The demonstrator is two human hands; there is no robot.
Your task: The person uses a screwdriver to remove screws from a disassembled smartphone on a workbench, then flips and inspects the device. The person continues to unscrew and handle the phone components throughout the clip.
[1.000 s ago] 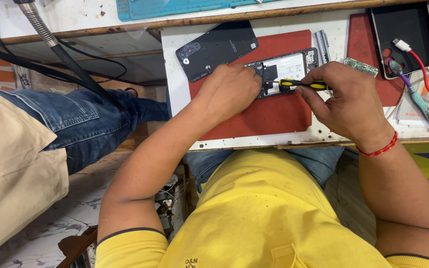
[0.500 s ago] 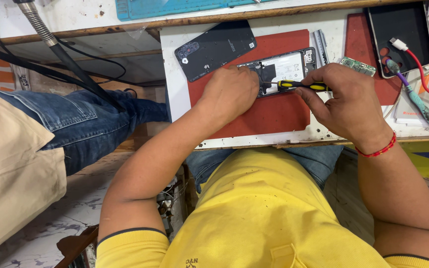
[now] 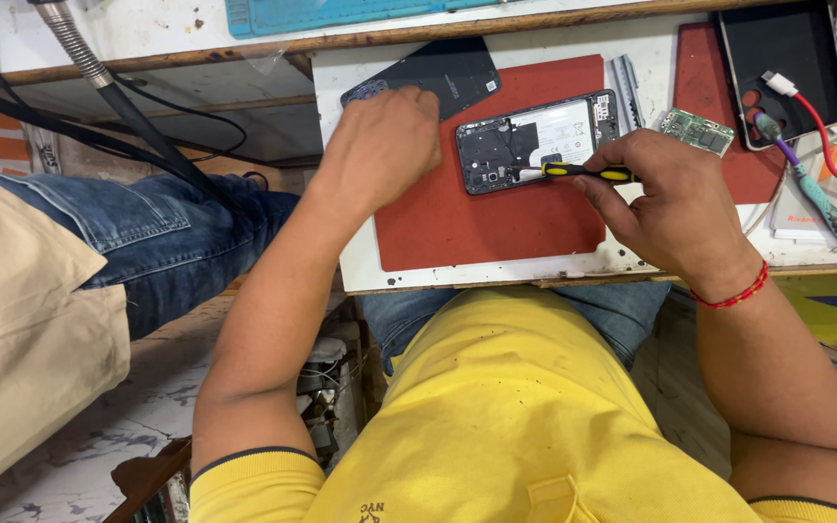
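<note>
An opened phone [image 3: 535, 140] lies face down on a red mat [image 3: 496, 223], its inner parts and white battery showing. My right hand [image 3: 666, 203] grips a yellow and black screwdriver [image 3: 583, 172], whose tip rests on the phone's lower edge. My left hand [image 3: 385, 145] sits to the left of the phone with its fingers curled, its knuckles against the black back cover [image 3: 452, 73]. I cannot see anything held in it.
A small green circuit board [image 3: 695, 131] and a metal tool [image 3: 627, 82] lie right of the phone. A dark phone [image 3: 782, 68] with a red cable and a teal tool [image 3: 825, 208] are at far right. Another person's jeans leg [image 3: 147, 232] is at left.
My left hand has come off the opened phone and moved left to the back cover. My right hand still holds the screwdriver to the phone.
</note>
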